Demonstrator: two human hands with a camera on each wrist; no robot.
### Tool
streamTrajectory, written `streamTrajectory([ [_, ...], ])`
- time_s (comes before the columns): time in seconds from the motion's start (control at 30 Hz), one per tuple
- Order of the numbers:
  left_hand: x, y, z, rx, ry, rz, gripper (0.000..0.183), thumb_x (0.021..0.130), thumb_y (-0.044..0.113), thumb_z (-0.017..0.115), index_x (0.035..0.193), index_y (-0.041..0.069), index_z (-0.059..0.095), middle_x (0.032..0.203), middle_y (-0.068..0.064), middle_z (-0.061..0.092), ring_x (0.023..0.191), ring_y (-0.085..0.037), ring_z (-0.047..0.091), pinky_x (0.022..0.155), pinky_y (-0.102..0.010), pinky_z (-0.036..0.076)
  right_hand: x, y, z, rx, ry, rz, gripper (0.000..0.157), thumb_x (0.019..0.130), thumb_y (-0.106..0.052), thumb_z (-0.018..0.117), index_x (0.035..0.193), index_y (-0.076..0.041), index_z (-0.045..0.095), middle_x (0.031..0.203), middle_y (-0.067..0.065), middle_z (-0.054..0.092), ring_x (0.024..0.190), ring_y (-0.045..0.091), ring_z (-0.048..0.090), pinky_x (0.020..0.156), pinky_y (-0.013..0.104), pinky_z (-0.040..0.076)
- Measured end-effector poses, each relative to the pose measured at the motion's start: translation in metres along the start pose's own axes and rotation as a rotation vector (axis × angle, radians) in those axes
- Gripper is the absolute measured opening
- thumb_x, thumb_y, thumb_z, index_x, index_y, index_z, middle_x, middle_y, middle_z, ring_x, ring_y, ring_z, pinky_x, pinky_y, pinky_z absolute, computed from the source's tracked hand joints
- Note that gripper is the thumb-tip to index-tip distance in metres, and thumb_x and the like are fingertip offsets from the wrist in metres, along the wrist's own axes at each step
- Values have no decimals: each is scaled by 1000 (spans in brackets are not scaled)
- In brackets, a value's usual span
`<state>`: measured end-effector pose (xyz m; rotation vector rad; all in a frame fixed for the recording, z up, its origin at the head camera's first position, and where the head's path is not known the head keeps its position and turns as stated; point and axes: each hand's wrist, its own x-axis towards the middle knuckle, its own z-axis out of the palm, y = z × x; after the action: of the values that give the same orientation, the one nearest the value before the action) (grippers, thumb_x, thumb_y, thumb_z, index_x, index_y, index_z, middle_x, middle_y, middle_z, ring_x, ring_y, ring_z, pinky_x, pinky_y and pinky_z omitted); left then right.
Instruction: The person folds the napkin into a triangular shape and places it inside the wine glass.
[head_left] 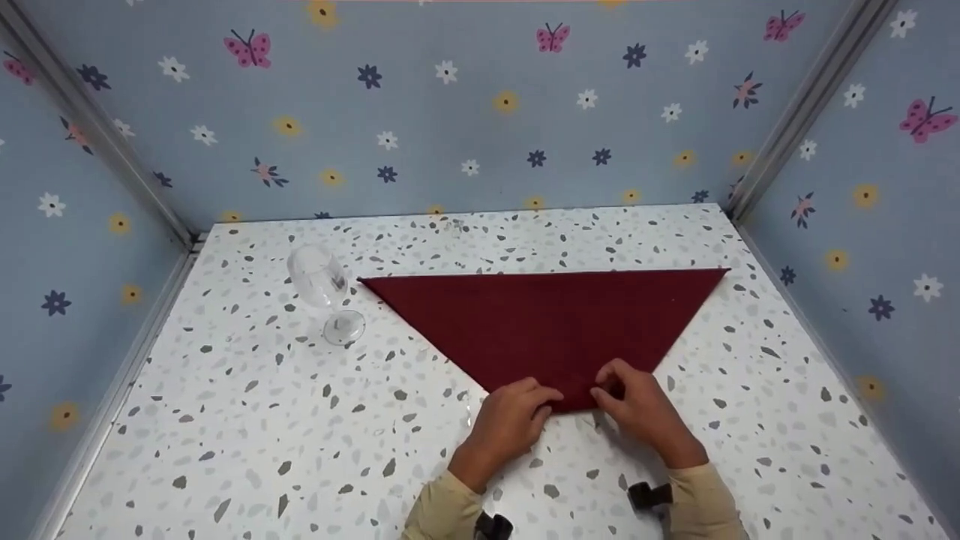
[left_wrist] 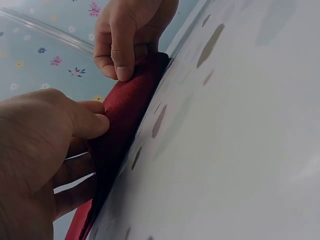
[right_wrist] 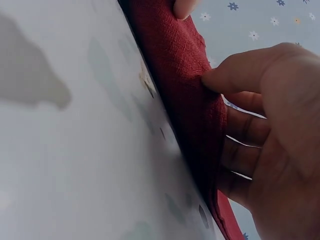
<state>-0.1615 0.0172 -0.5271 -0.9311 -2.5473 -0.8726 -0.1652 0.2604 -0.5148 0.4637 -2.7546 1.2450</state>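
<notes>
A dark red cloth napkin (head_left: 547, 322) lies on the speckled table, its long straight edge at the far side and its sides narrowing to a short folded edge near me. My left hand (head_left: 514, 416) pinches the left end of that near fold. At its right end, my right hand (head_left: 637, 401) pinches the fold too. In the left wrist view the left thumb (left_wrist: 92, 122) lies on the rolled band of cloth (left_wrist: 122, 102), fingers behind it. The right wrist view shows the right thumb (right_wrist: 225, 77) on the band's edge, the other fingers behind the cloth.
A clear stemmed glass (head_left: 319, 281) stands upright left of the napkin, close to its far left corner. Panels with a butterfly and flower pattern (head_left: 465, 112) enclose the white speckled table (head_left: 247, 420) at the back and both sides.
</notes>
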Motion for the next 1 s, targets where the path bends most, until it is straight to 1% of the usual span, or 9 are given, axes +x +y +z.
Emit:
streamTrajectory([
  [0.17, 1, 3, 3, 1, 48, 6, 18, 89, 9, 75, 104, 19, 78, 82, 5, 63, 74, -9, 60, 67, -23, 50, 1, 1, -7, -3, -27, -13, 17, 88, -3, 74, 96, -13, 63, 81, -8, 61, 73, 12, 58, 66, 28, 49],
  [0.27, 1, 4, 4, -11, 37, 10, 18, 90, 8, 74, 104, 19, 78, 83, 6, 63, 75, -8, 60, 68, -21, 50, -2, 2, -10, -11, -57, 3, 17, 87, -1, 74, 101, -8, 66, 83, -6, 63, 77, 13, 59, 70, 31, 51],
  [0.37, 0, 5, 3, -31, 19, -5, 19, 91, 8, 72, 105, 18, 78, 84, 6, 63, 75, -8, 60, 68, -20, 50, -5, 4, -10, -44, -81, 0, 18, 87, -4, 75, 104, -5, 71, 88, -4, 64, 82, 13, 60, 74, 33, 51],
  [0.47, -2, 3, 0, -43, 17, -24, 19, 92, 7, 71, 106, 19, 78, 84, 5, 63, 75, -8, 60, 68, -21, 50, -5, 3, -10, -78, -97, -22, 16, 86, -7, 77, 102, -6, 75, 91, -5, 63, 85, 13, 59, 77, 32, 51],
  [0.6, -3, 1, -2, -47, 21, -24, 19, 93, 7, 70, 105, 19, 78, 86, 5, 63, 77, -9, 61, 69, -22, 51, -5, 2, -11, -94, -104, -34, 6, 87, -11, 78, 92, -12, 76, 90, -7, 63, 85, 13, 60, 76, 33, 51],
  [0.7, -4, 0, -3, -63, 27, -25, 18, 94, 8, 69, 106, 18, 77, 87, 4, 64, 77, -9, 61, 70, -22, 51, -5, 2, -12, -98, -110, 4, 3, 89, -14, 77, 91, -15, 76, 92, -7, 67, 86, 13, 62, 77, 35, 52],
  [0.83, -5, 0, -3, -88, 14, -52, 21, 95, 10, 69, 114, 17, 75, 92, 3, 66, 79, -10, 62, 69, -24, 52, -5, 0, -12, -98, -109, 99, 7, 93, -17, 73, 100, -15, 75, 95, -6, 70, 86, 12, 63, 78, 38, 51],
  [0.9, -5, 0, -3, -78, -4, -71, 25, 95, 12, 69, 119, 17, 73, 95, 2, 67, 81, -11, 63, 71, -25, 52, -4, 0, -12, -99, -99, 128, 9, 94, -17, 71, 102, -15, 74, 94, -6, 70, 85, 13, 62, 78, 38, 50],
  [1.0, -3, -2, -4, -41, -38, -83, 31, 94, 19, 71, 125, 18, 70, 100, 2, 69, 87, -12, 64, 76, -28, 53, -5, 0, -12, -112, -80, 144, 10, 95, -16, 71, 103, -13, 73, 93, -5, 70, 83, 13, 61, 78, 38, 50],
])
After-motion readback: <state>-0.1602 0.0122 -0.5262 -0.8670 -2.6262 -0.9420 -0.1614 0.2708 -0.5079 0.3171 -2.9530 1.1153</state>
